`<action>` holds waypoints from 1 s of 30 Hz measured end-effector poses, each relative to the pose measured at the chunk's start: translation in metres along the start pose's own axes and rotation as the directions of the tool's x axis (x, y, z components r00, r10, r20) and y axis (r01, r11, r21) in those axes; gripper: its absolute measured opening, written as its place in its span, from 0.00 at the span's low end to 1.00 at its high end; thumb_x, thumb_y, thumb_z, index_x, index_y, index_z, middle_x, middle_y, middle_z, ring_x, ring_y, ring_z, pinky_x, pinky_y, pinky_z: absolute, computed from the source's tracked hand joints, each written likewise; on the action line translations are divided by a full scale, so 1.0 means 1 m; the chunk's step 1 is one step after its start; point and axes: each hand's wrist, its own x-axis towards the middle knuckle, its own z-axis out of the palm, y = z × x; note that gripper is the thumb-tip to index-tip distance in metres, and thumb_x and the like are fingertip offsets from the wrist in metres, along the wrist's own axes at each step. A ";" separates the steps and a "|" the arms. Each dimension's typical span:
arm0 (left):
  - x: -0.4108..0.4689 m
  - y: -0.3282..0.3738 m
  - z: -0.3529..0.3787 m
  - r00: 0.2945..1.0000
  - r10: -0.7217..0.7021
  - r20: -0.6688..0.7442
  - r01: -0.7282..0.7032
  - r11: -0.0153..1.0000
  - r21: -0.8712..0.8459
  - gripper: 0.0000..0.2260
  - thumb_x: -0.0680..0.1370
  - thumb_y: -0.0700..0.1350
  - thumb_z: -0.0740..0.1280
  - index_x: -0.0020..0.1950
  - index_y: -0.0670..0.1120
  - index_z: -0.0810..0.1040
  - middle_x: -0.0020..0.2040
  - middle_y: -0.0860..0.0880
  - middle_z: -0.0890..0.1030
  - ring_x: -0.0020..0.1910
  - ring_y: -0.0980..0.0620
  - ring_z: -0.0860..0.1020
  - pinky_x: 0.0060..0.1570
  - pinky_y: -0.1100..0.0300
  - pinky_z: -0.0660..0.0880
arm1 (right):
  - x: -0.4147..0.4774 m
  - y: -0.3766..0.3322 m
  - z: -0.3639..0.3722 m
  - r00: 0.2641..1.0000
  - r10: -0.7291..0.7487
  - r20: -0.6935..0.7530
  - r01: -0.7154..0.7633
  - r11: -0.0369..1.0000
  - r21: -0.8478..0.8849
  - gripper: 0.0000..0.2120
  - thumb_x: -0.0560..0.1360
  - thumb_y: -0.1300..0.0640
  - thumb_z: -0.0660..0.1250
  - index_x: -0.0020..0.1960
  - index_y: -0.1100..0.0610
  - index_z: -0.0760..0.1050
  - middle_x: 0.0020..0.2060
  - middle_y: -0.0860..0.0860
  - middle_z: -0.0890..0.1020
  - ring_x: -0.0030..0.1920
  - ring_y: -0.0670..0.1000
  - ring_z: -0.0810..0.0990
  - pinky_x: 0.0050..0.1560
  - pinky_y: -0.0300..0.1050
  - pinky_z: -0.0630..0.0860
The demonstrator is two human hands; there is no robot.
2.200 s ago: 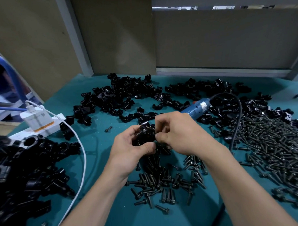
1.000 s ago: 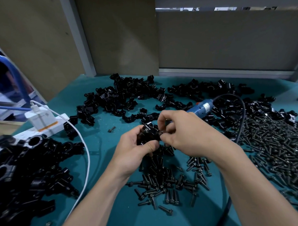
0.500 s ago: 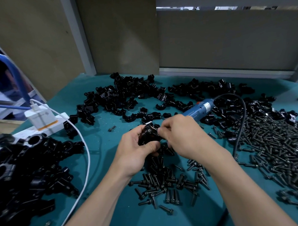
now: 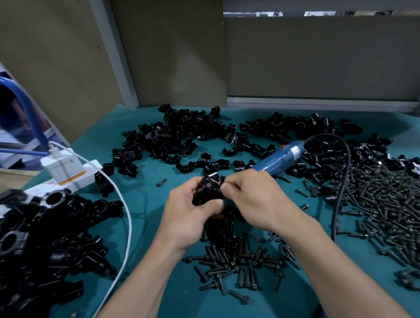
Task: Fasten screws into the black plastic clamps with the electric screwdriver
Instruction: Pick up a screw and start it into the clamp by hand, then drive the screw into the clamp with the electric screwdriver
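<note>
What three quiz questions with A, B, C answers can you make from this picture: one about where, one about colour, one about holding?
1. Where is the electric screwdriver? A) in a box B) on the table beyond the right hand C) on the floor
2. What colour is its body? A) red B) blue C) yellow
3. What holds the black clamp? A) nothing B) a vice C) the left hand and right hand together
Answers: B, it lies there behind the knuckles; B, its casing is blue; C, both hands grip it.
</note>
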 end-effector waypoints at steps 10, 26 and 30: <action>0.002 0.002 0.005 1.000 0.003 -0.008 -0.003 0.999 -0.051 0.15 0.76 0.29 0.73 0.46 0.50 0.86 0.42 0.46 0.87 0.40 0.48 0.85 0.41 0.58 0.83 | 0.001 -0.001 0.011 0.987 0.018 -0.158 -0.014 0.999 0.031 0.24 0.84 0.49 0.62 0.30 0.51 0.67 0.27 0.48 0.75 0.31 0.51 0.73 0.31 0.46 0.67; 0.006 -0.005 0.007 0.999 0.024 -0.047 -0.019 0.996 0.092 0.12 0.73 0.40 0.77 0.49 0.57 0.84 0.45 0.50 0.87 0.42 0.49 0.86 0.49 0.47 0.84 | 0.003 0.009 0.011 0.965 0.125 -0.232 -0.103 0.989 0.105 0.28 0.84 0.38 0.56 0.31 0.53 0.71 0.24 0.47 0.75 0.26 0.49 0.74 0.30 0.45 0.68; 0.005 -0.010 0.003 0.988 0.030 -0.148 -0.003 0.984 0.181 0.10 0.78 0.38 0.75 0.50 0.53 0.80 0.42 0.56 0.86 0.38 0.55 0.86 0.43 0.61 0.79 | -0.004 0.038 -0.025 0.805 0.463 -0.371 -0.369 0.880 0.298 0.26 0.82 0.39 0.62 0.39 0.58 0.82 0.28 0.52 0.84 0.31 0.53 0.83 0.34 0.44 0.76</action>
